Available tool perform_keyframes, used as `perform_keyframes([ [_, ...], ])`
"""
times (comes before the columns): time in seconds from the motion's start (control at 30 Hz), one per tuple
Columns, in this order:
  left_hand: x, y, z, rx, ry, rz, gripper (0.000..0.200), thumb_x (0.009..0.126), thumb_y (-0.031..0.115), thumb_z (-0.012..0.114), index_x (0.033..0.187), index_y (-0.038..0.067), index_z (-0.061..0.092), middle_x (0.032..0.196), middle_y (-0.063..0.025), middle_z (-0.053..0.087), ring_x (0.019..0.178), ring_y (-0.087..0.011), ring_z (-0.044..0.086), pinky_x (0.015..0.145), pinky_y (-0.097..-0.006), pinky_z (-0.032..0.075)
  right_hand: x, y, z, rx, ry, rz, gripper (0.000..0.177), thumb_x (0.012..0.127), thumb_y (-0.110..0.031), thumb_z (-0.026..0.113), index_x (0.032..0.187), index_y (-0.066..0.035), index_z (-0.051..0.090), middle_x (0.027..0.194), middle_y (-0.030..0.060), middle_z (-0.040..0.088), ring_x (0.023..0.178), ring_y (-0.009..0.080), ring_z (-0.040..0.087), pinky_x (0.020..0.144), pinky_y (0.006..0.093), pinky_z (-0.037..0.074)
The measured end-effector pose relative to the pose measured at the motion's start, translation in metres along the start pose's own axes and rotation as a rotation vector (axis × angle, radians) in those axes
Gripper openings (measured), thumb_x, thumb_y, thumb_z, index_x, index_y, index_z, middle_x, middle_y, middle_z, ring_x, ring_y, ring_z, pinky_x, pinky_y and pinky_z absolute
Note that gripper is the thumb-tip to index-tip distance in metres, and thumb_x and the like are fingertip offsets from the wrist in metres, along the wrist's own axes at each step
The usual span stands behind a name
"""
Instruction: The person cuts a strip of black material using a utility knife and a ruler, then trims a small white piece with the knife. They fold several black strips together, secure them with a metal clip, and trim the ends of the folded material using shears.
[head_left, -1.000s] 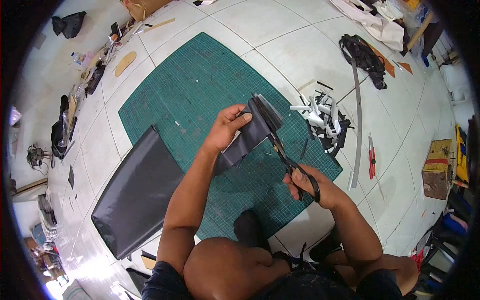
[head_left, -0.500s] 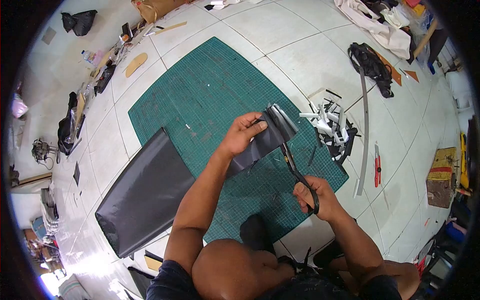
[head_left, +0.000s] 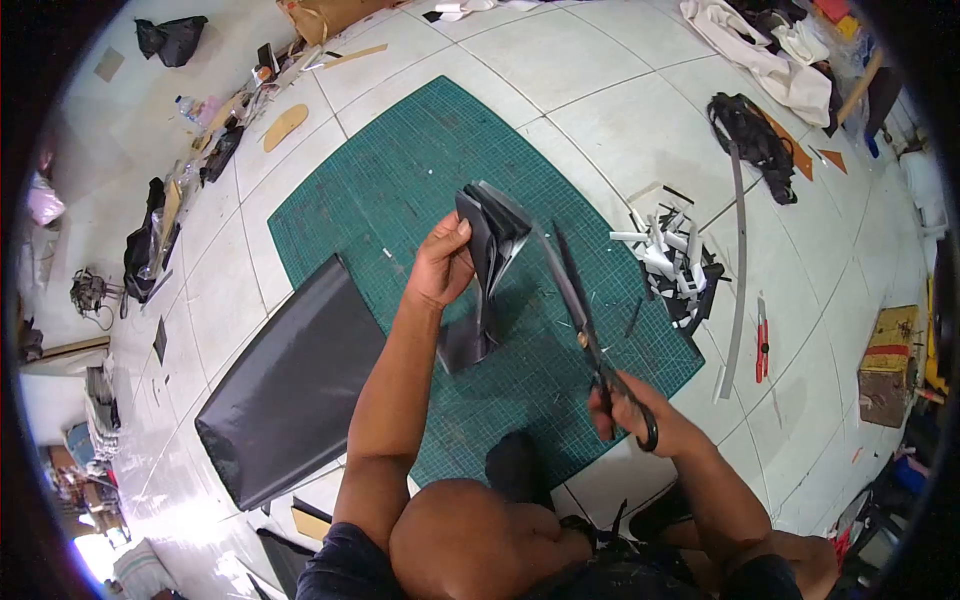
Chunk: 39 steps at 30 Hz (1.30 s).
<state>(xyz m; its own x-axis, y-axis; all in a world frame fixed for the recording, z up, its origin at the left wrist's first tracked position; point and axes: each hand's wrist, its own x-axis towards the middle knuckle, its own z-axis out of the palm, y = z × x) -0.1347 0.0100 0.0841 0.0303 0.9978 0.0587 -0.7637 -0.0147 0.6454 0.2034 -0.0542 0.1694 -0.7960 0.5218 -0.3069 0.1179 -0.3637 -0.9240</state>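
Observation:
My left hand (head_left: 444, 258) is closed around a folded bundle of black sheet material (head_left: 488, 240), thumb on its near face. Its layers fan out at the top right, and a strip hangs down toward the mat. In my right hand (head_left: 640, 415) are large black-handled scissors (head_left: 582, 330), fingers through the loops. Their blades point up and left, slightly parted and a little blurred, apart from the bundle. Under both hands lies a green cutting mat (head_left: 400, 150) with a grid. Left of my left forearm rests a large folded black sheet (head_left: 290, 385), partly over the mat.
A heap of black and white offcuts (head_left: 677, 255) lies at the mat's right edge. Farther right are a long grey strip (head_left: 740, 270), a red utility knife (head_left: 762, 342) and a black bag (head_left: 752, 145). White floor tiles (head_left: 590, 60) surround the mat.
The scissors have come away from the black material, moving down and right, and their blades now show. My left hand has shifted left with the bundle and turned it more upright.

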Motion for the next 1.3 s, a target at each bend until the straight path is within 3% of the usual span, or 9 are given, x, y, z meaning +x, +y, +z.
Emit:
perform_keyframes([
  [0.13, -0.003, 0.005, -0.006, 0.049, 0.074, 0.023, 0.039, 0.094, 0.022, 0.061, 0.127, 0.003, 0.054, 0.117, -0.0078, 0.066, 0.107, -0.0222, 0.063, 0.100, -0.0369, 0.046, 0.001, 0.007, 0.014, 0.058, -0.137, 0.078, 0.059, 0.092, -0.059, 0.056, 0.110, -0.003, 0.052, 0.081, 0.0026, 0.052, 0.076, 0.0140, 0.054, 0.070, 0.0311, 0.048],
  [0.27, -0.004, 0.007, -0.005, 0.037, 0.010, 0.002, 0.032, 0.097, 0.017, 0.057, 0.124, -0.001, 0.056, 0.117, -0.0095, 0.066, 0.105, -0.0196, 0.065, 0.096, -0.0344, 0.050, 0.004, 0.005, 0.016, -0.006, -0.141, 0.106, 0.059, 0.093, -0.060, 0.053, 0.110, -0.003, 0.052, 0.084, 0.0034, 0.052, 0.078, 0.0146, 0.055, 0.072, 0.0317, 0.048],
  [0.37, -0.006, 0.003, -0.003, 0.093, 0.017, -0.032, 0.030, 0.096, 0.018, 0.058, 0.120, 0.000, 0.059, 0.114, -0.0081, 0.068, 0.103, -0.0180, 0.065, 0.093, -0.0324, 0.050, 0.008, -0.002, 0.016, 0.003, -0.108, 0.149, 0.073, 0.085, -0.071, 0.055, 0.112, -0.003, 0.053, 0.085, 0.0052, 0.054, 0.079, 0.0167, 0.056, 0.073, 0.0330, 0.047],
  [0.47, -0.007, 0.003, 0.004, 0.153, -0.005, -0.081, 0.028, 0.095, 0.018, 0.060, 0.118, 0.001, 0.061, 0.110, -0.0068, 0.069, 0.099, -0.0168, 0.065, 0.090, -0.0316, 0.050, 0.012, -0.010, 0.011, 0.062, -0.087, 0.138, 0.059, 0.094, -0.062, 0.049, 0.105, -0.004, 0.052, 0.081, 0.0035, 0.052, 0.077, 0.0154, 0.055, 0.072, 0.0324, 0.048],
  [0.83, -0.011, -0.005, 0.018, 0.252, -0.070, -0.100, 0.023, 0.095, 0.012, 0.060, 0.114, 0.000, 0.063, 0.105, -0.0059, 0.070, 0.094, -0.0152, 0.066, 0.086, -0.0303, 0.051, 0.015, -0.014, -0.003, 0.134, -0.133, 0.193, 0.063, 0.095, -0.063, 0.045, 0.112, -0.003, 0.054, 0.086, 0.0055, 0.057, 0.085, 0.0171, 0.058, 0.078, 0.0325, 0.048],
  [0.93, -0.012, -0.005, 0.016, 0.253, -0.094, -0.117, 0.023, 0.095, 0.012, 0.060, 0.115, 0.000, 0.063, 0.105, -0.0061, 0.070, 0.096, -0.0151, 0.065, 0.087, -0.0303, 0.050, 0.016, -0.015, -0.002, 0.110, -0.122, 0.157, 0.061, 0.096, -0.062, 0.046, 0.110, -0.003, 0.055, 0.084, 0.0044, 0.057, 0.081, 0.0164, 0.058, 0.075, 0.0319, 0.048],
  [1.13, -0.013, -0.003, 0.015, 0.277, -0.131, -0.101, 0.025, 0.095, 0.012, 0.060, 0.116, -0.002, 0.062, 0.108, -0.0079, 0.069, 0.097, -0.0153, 0.064, 0.089, -0.0292, 0.049, 0.013, -0.012, 0.007, 0.273, -0.050, 0.108, 0.057, 0.095, -0.061, 0.050, 0.092, -0.004, 0.058, 0.070, 0.0027, 0.054, 0.062, 0.0125, 0.054, 0.059, 0.0299, 0.047],
  [1.3, -0.012, -0.003, 0.019, 0.329, -0.126, -0.110, 0.025, 0.094, 0.011, 0.061, 0.114, -0.004, 0.062, 0.107, -0.0084, 0.069, 0.096, -0.0146, 0.064, 0.089, -0.0288, 0.049, 0.008, -0.014, 0.018, 0.132, 0.063, 0.219, 0.053, 0.094, -0.056, 0.056, 0.090, -0.004, 0.058, 0.063, 0.0004, 0.050, 0.053, 0.0105, 0.050, 0.049, 0.0265, 0.043],
])
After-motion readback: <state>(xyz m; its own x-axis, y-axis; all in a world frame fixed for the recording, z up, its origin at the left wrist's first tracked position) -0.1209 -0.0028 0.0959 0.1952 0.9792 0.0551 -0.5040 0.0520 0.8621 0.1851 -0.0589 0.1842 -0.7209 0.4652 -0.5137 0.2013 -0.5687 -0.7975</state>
